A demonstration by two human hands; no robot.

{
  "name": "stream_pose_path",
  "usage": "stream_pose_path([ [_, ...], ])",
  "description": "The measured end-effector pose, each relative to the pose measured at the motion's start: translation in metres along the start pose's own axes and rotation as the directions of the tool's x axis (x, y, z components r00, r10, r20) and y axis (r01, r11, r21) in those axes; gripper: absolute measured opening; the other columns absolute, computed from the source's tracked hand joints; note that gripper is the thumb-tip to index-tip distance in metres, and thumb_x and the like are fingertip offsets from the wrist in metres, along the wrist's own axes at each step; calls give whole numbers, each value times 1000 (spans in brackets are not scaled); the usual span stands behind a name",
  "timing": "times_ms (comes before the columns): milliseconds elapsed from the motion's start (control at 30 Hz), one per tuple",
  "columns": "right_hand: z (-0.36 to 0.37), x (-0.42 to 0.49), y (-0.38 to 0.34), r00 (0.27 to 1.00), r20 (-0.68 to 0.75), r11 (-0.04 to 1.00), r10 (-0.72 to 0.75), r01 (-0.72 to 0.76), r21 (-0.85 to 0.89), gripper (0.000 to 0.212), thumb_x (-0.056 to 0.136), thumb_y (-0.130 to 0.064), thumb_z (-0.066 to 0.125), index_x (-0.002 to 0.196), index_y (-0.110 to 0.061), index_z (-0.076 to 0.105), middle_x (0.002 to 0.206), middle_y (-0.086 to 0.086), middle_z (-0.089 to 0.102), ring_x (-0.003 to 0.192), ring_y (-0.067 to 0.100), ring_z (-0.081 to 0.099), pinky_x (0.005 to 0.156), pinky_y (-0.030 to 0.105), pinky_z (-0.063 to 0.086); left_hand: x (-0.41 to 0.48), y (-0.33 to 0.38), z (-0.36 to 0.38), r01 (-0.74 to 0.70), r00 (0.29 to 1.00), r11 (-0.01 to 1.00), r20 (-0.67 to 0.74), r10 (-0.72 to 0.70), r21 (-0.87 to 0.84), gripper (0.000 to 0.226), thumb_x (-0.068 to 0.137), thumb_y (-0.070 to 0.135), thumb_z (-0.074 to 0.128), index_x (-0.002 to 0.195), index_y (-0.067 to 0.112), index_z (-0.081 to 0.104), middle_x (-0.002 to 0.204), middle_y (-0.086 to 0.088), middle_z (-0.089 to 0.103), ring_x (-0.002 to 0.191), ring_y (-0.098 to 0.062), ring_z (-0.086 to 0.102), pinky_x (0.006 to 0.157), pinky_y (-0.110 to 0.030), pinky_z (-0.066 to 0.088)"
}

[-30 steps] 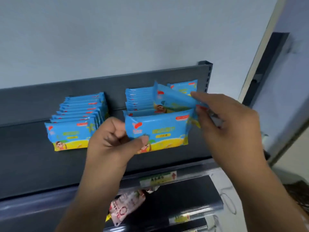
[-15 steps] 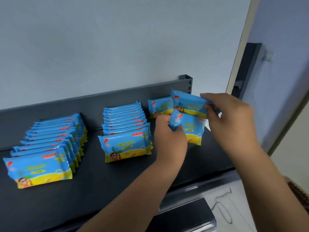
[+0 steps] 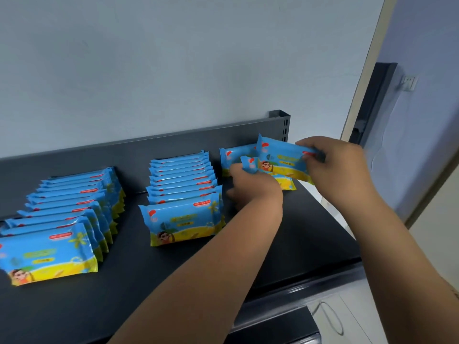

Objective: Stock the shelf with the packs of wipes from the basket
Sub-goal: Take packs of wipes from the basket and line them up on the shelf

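Upper pack (image 3: 283, 158) of wipes hangs just over the shelf (image 3: 298, 232), back right, pinched at its right end by our right hand (image 3: 340, 167); our left hand (image 3: 250, 187) grips the lower pack (image 3: 285, 183); we judge both light, soft, prob. slick; take by sealed ends.

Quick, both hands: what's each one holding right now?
Left hand: grips the lower pack of wipes at its left end.
Right hand: pinches the upper pack of wipes at its right end.
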State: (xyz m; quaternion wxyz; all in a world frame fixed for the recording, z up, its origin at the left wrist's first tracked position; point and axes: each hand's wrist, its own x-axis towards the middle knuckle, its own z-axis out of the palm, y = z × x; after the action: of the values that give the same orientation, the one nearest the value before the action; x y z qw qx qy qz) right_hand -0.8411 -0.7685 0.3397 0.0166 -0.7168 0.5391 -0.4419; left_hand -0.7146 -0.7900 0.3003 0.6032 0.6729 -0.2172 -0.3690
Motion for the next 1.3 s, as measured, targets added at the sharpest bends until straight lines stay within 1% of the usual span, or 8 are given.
stream_pose_path([
  [67,3,5,-1,999,38,1000,2,-2,1,32,93,-3,59,113,-22,76,103,-1,73,86,11,57,68,11,40,9,-1,0,-16,999,995,-39,13,-94,30,96,7,57,118,27,52,119,-2,46,103,-24,57,83,-38,56],
  [167,8,10,0,998,64,1000,-3,5,-18,31,93,-5,60,113,-23,75,104,-1,73,88,12,58,73,23,44,21,0,2,-108,988,989,-119,96,-103,23,94,5,59,110,21,54,118,-5,59,104,-24,64,89,-43,60],
  [333,14,13,11,992,123,999,15,-9,-53,31,92,-6,60,111,-25,75,103,-2,72,91,16,61,79,29,51,33,4,7,-158,975,983,-172,140,-96,20,98,2,56,113,15,54,115,-1,45,98,-19,56,72,-24,50],
  [500,15,15,20,981,192,999,29,-21,-44,33,92,-3,59,109,-26,76,102,-4,73,90,15,63,76,27,50,46,6,12,-133,971,991,-203,126,-20,24,105,15,51,128,12,55,126,-9,51,110,-29,64,89,-40,57],
  [700,29,29,23,945,326,997,22,-43,56,30,93,-3,64,111,-22,76,106,-7,71,96,11,64,83,26,53,53,10,16,-112,966,990,-245,86,-91,23,107,26,48,122,10,55,120,-12,63,103,-29,69,85,-46,61],
  [867,66,48,22,947,320,992,-28,-13,126,32,90,-1,65,115,-17,76,115,-2,73,97,12,64,86,26,51,45,9,19,-133,970,987,-215,111,-92,44,108,36,39,139,7,51,135,-15,53,117,-34,61,97,-49,54],
  [1067,97,60,14,960,246,987,-136,153,-52,29,79,-7,70,105,-20,71,111,2,55,94,23,57,79,42,53,34,5,15,-73,993,997,-95,69,-40,52,103,24,51,151,11,36,148,-13,45,131,-32,52,106,-49,50],
  [1300,104,59,10,981,191,996,43,-28,-80,54,75,-19,80,123,-20,55,125,5,49,106,25,56,87,42,54,36,11,7,-43,999,992,-1,43,119,76,101,20,53,163,14,9,166,-9,25,148,-37,30,120,-51,34],
])
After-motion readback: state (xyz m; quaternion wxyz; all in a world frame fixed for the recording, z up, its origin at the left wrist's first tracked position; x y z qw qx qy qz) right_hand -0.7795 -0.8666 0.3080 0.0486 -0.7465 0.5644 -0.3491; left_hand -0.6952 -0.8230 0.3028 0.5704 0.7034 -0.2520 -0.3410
